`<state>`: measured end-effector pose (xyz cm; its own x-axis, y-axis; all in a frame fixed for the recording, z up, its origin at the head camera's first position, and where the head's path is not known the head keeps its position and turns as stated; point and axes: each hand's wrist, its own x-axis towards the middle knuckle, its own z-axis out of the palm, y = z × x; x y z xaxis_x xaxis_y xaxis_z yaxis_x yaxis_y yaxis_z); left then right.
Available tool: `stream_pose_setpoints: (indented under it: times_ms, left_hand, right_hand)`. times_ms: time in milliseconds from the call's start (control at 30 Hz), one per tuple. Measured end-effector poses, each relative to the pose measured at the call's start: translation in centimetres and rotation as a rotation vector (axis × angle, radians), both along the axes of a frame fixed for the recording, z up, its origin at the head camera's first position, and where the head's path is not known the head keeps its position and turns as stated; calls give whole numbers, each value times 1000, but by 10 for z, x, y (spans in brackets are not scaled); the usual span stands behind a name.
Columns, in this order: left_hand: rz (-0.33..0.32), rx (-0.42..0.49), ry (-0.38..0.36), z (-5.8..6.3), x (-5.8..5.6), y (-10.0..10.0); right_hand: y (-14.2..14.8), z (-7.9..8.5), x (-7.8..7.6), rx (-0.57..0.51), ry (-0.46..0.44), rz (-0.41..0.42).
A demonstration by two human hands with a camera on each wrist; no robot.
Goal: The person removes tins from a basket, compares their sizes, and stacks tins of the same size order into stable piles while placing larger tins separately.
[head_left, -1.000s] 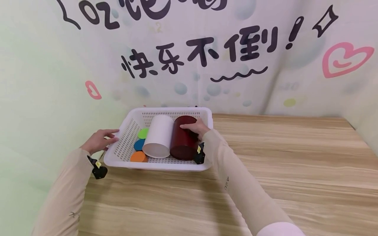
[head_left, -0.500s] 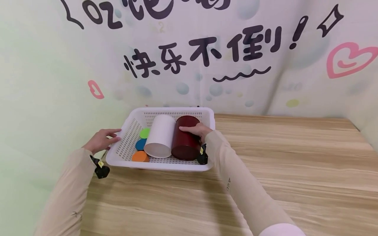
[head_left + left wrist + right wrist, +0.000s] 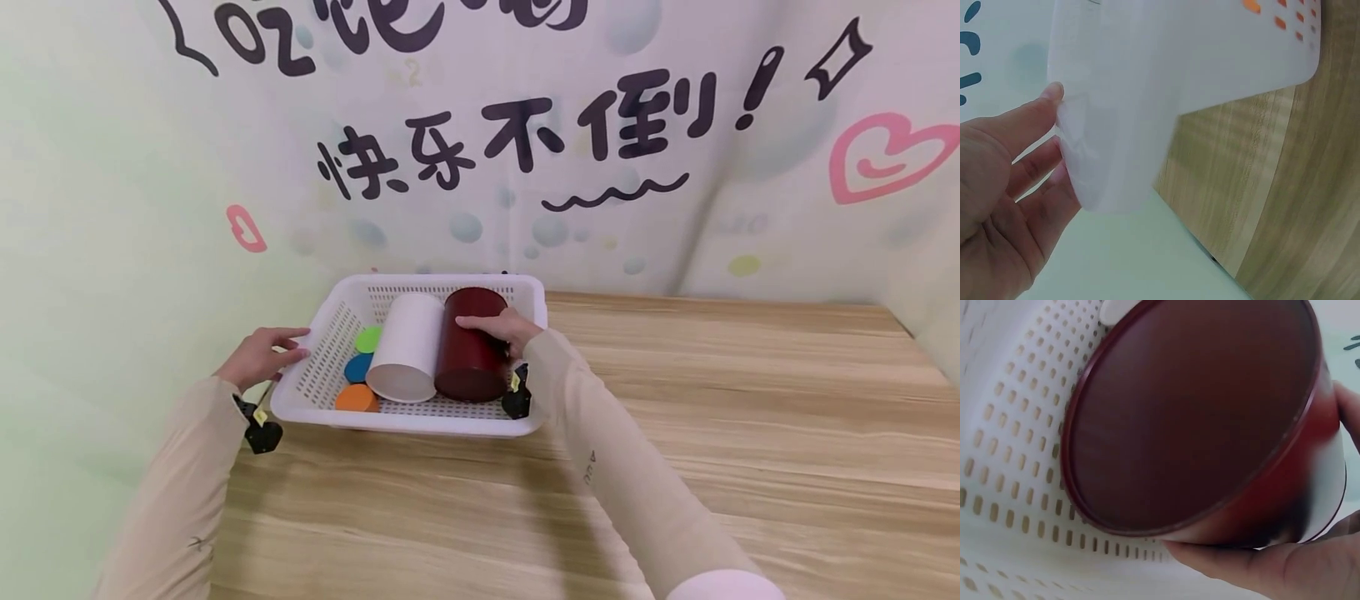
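A white perforated plastic basket (image 3: 442, 425) stands on the table by the wall. My left hand (image 3: 258, 360) holds its left rim; the left wrist view has the fingers (image 3: 1032, 119) at the basket's edge. In the right part of the basket, my right hand (image 3: 512, 328) grips a dark red cylindrical canister (image 3: 467, 367), thumb along the top side and other fingers (image 3: 1235, 562) beneath. The canister tilts over the basket floor, its flat round end facing the right wrist camera. Beside it lies a white cylinder (image 3: 408, 346).
At the basket's left lie a green disc (image 3: 367, 338), a blue disc (image 3: 357, 367) and an orange round piece (image 3: 356, 398). Wood-grain table (image 3: 712, 433) extends to the right and front. A printed wall cloth (image 3: 465, 242) rises just behind the basket.
The dark red canister has risen slightly against the white cylinder, with my right hand on it. My left hand keeps its place on the basket rim. The head view has shifted a little.
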<state>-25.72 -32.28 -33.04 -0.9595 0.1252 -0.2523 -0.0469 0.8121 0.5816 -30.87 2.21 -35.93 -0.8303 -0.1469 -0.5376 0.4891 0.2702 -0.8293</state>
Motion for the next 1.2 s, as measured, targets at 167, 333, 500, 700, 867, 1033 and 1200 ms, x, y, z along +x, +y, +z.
stream_pose_setpoints:
  times_ms: [167,333,500,700,867,1033,1200]
  left_hand:
    - [-4,12,17,-2,-1,1]
    - [-1,10,21,-3,-1,2]
    - [-9,14,25,-5,-2,4]
    - [-13,15,23,-6,-3,6]
    - [-47,16,52,-5,-3,5]
    - [-63,12,71,-3,-1,1]
    - [-52,13,63,-3,2,0]
  right_hand:
    - [1,11,3,-61,40,15]
    - [4,24,8,-77,55,58]
    - [10,37,13,-101,57,89]
    - [19,52,22,-95,75,108]
    - [25,69,30,-97,106,117]
    - [27,86,41,-75,135,133]
    - [30,99,52,-77,174,144]
